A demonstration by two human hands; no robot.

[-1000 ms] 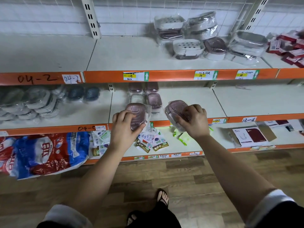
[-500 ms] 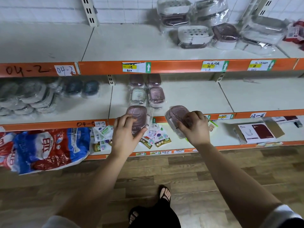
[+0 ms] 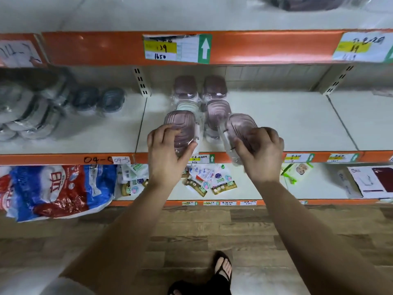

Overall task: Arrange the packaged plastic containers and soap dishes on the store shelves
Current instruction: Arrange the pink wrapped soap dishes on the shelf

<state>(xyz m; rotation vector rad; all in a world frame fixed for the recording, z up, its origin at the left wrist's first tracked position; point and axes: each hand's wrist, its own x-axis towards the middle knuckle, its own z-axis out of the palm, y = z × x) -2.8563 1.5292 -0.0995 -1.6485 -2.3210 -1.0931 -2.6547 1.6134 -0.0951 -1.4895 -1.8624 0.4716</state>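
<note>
While I reach over the white middle shelf w/ orange front edge, my left hand curls round a mauve ribbed plastic soap dish in clear wrap, fingers over its near end, thumb on its right side. It's at the shelf's front; resting or lifted, can't tell. My right hand grips a second mauve wrapped soap dish, tilted & blurred, near half hidden under my fingers.

Just behind are more wrapped dishes in 2 rows, the pale one partly covered by the left dish. Far left, grey-lidded wrapped containers are too blurred to count. A dark wrapped item on the top shelf is cut off by the frame. Below, small printed sachets lie partly behind my wrists, & a red-white-blue plastic bag is cut off at left.
</note>
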